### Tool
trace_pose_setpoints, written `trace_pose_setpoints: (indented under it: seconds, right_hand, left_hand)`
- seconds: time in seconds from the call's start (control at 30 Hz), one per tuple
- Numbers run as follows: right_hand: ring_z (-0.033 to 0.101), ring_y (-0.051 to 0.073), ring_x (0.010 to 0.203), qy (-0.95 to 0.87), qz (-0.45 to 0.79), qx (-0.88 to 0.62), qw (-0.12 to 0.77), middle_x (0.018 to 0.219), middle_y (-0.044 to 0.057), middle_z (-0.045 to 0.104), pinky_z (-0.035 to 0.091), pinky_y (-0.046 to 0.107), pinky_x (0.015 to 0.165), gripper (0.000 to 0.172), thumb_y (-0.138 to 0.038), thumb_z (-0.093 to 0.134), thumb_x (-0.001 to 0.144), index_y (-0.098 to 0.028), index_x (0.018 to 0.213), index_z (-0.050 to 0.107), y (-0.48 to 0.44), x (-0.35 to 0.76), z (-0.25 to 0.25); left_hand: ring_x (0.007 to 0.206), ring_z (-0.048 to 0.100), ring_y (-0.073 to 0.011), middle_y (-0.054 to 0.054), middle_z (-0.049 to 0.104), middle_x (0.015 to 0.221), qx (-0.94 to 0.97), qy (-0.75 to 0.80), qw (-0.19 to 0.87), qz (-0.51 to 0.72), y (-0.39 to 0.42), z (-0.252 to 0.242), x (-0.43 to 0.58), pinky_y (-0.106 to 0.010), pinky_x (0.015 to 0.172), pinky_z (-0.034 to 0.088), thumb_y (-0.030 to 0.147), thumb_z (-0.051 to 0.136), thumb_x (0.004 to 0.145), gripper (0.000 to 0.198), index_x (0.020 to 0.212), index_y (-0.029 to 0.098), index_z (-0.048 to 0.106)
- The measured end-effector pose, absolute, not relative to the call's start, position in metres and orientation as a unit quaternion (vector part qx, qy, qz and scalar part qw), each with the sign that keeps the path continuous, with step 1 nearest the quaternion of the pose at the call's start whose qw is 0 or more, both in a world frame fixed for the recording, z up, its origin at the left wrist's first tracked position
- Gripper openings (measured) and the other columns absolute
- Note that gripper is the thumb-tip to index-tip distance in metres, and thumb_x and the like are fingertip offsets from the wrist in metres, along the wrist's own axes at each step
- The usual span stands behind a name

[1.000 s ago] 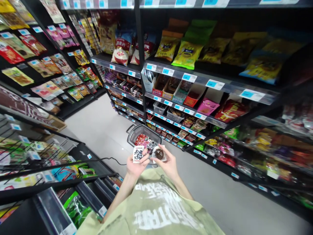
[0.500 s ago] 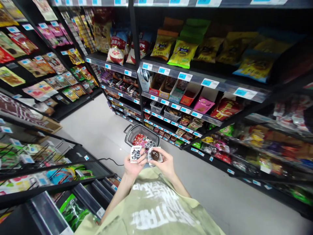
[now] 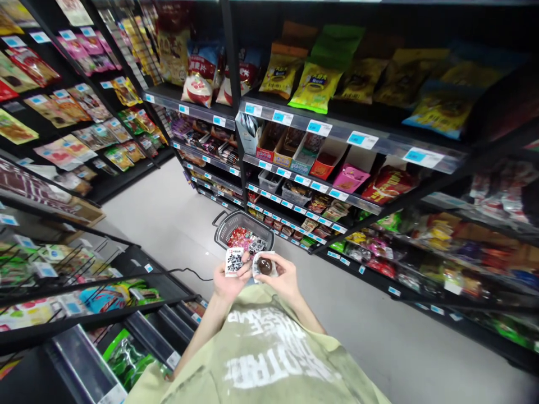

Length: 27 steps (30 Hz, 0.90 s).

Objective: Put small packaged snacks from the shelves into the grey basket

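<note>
Two small white snack packs are held up in front of my chest. The left one, a white packet (image 3: 234, 261) printed with dark characters, is gripped by my left hand (image 3: 232, 285), whose fingers fold over its right edge. Pinched in my right hand (image 3: 283, 276) is a packaged brown egg (image 3: 265, 266), showing dark and round through the pack. The two packs are side by side, nearly touching. Just beyond them a grey shopping basket (image 3: 226, 222) stands on the floor, holding many small red, pink and dark wrapped pieces.
Ahead rises a black shelf (image 3: 362, 126) with yellow snack bags (image 3: 316, 84) and boxed goods. Racks of packets (image 3: 63, 151) line the left side, and more shelving runs along the right. Grey floor (image 3: 168, 207) shows around the basket. A dark cord (image 3: 189, 271) hangs near my left hand.
The view has shifted slightly. Both hands keep hold of their packs, and the packs have tilted a little, with the brown egg raised slightly.
</note>
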State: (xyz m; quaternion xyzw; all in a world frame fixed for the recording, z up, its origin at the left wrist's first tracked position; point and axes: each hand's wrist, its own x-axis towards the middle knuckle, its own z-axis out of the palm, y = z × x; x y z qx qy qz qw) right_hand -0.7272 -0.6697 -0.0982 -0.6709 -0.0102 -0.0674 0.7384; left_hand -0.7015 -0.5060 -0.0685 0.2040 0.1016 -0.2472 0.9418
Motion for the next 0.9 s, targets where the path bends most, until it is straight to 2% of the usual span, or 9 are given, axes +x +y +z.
trace_pose_setpoints:
  seconds: [0.13, 0.23, 0.3, 0.37, 0.47, 0.53, 0.6, 0.67, 0.9]
  right_hand:
    - [0.069, 0.023, 0.100, 0.037, -0.075, -0.659, 0.748, 0.110, 0.008, 0.073, 0.056, 0.033, 0.090, 0.046, -0.026, 0.087, 0.064, -0.021, 0.107, 0.073, -0.669, -0.725, -0.100]
    - [0.067, 0.024, 0.106, 0.084, -0.103, -0.651, 0.747, 0.113, 0.008, 0.071, 0.055, 0.036, 0.094, 0.045, -0.029, 0.084, 0.067, -0.019, 0.109, 0.072, -0.670, -0.723, -0.101]
    - [0.066, 0.024, 0.107, 0.108, -0.110, -0.648, 0.746, 0.116, 0.009, 0.070, 0.058, 0.035, 0.088, 0.045, -0.030, 0.083, 0.070, -0.018, 0.111, 0.070, -0.671, -0.723, -0.100]
    - [0.066, 0.025, 0.105, 0.119, -0.100, -0.631, 0.760, 0.121, 0.010, 0.067, 0.061, 0.031, 0.075, 0.047, -0.032, 0.081, 0.072, -0.018, 0.116, 0.068, -0.671, -0.723, -0.098]
    - [0.065, 0.026, 0.108, 0.087, -0.067, -0.579, 0.808, 0.134, 0.012, 0.060, 0.062, 0.030, 0.068, 0.057, -0.033, 0.078, 0.076, -0.019, 0.128, 0.061, -0.670, -0.724, -0.097]
    - [0.064, 0.026, 0.114, 0.054, -0.053, -0.552, 0.830, 0.138, 0.012, 0.058, 0.062, 0.034, 0.083, 0.060, -0.032, 0.077, 0.077, -0.021, 0.133, 0.058, -0.668, -0.724, -0.099]
    - [0.062, 0.025, 0.119, 0.040, -0.047, -0.559, 0.827, 0.136, 0.011, 0.061, 0.055, 0.039, 0.099, 0.060, -0.029, 0.079, 0.076, -0.021, 0.132, 0.060, -0.666, -0.723, -0.103]
    - [0.060, 0.026, 0.122, 0.028, -0.043, -0.593, 0.803, 0.131, 0.010, 0.064, 0.048, 0.041, 0.108, 0.058, -0.028, 0.082, 0.073, -0.022, 0.128, 0.064, -0.665, -0.722, -0.106]
    - [0.061, 0.023, 0.113, -0.035, -0.066, -0.681, 0.729, 0.116, 0.007, 0.064, 0.047, 0.038, 0.103, 0.054, -0.030, 0.084, 0.071, -0.027, 0.123, 0.069, -0.664, -0.718, -0.108]
  left_hand:
    - [0.057, 0.044, -0.0058, -0.003, 0.054, 0.087, 0.282, 0.077, 0.930, -0.221, -0.507, -0.075, -0.702, -0.020, 0.055, 0.040, 0.016, 0.061, 0.062, 0.026, 0.087, 0.014, 0.056]
    - [0.078, 0.059, -0.0124, -0.003, 0.062, 0.102, 0.466, 0.064, 0.873, -0.128, -0.510, -0.081, -0.700, -0.026, 0.073, 0.049, 0.015, 0.071, 0.064, 0.040, 0.102, 0.021, 0.057]
    - [0.099, 0.063, -0.0172, -0.004, 0.064, 0.112, 0.606, 0.043, 0.792, -0.063, -0.511, -0.086, -0.698, -0.029, 0.090, 0.049, 0.016, 0.077, 0.064, 0.045, 0.105, 0.022, 0.060]
    - [0.110, 0.063, -0.0205, -0.007, 0.064, 0.122, 0.694, 0.024, 0.719, -0.039, -0.512, -0.091, -0.696, -0.031, 0.099, 0.048, 0.019, 0.079, 0.066, 0.046, 0.108, 0.020, 0.062]
    - [0.104, 0.068, -0.0222, -0.010, 0.065, 0.127, 0.733, 0.024, 0.676, -0.071, -0.511, -0.096, -0.695, -0.034, 0.094, 0.053, 0.022, 0.076, 0.072, 0.055, 0.124, 0.020, 0.058]
    - [0.101, 0.071, -0.0225, -0.011, 0.065, 0.128, 0.746, 0.024, 0.661, -0.081, -0.510, -0.097, -0.696, -0.033, 0.089, 0.056, 0.021, 0.074, 0.073, 0.063, 0.133, 0.021, 0.053]
    - [0.101, 0.071, -0.0229, -0.011, 0.064, 0.132, 0.755, 0.020, 0.651, -0.078, -0.509, -0.096, -0.697, -0.031, 0.085, 0.058, 0.019, 0.072, 0.073, 0.068, 0.138, 0.021, 0.049]
    - [0.101, 0.072, -0.0234, -0.012, 0.062, 0.134, 0.754, 0.015, 0.652, -0.075, -0.508, -0.095, -0.698, -0.030, 0.082, 0.059, 0.017, 0.071, 0.073, 0.071, 0.140, 0.020, 0.047]
    - [0.102, 0.072, -0.0237, -0.014, 0.061, 0.135, 0.718, 0.011, 0.689, -0.097, -0.508, -0.098, -0.700, -0.031, 0.086, 0.060, 0.007, 0.067, 0.065, 0.082, 0.143, 0.017, 0.045]
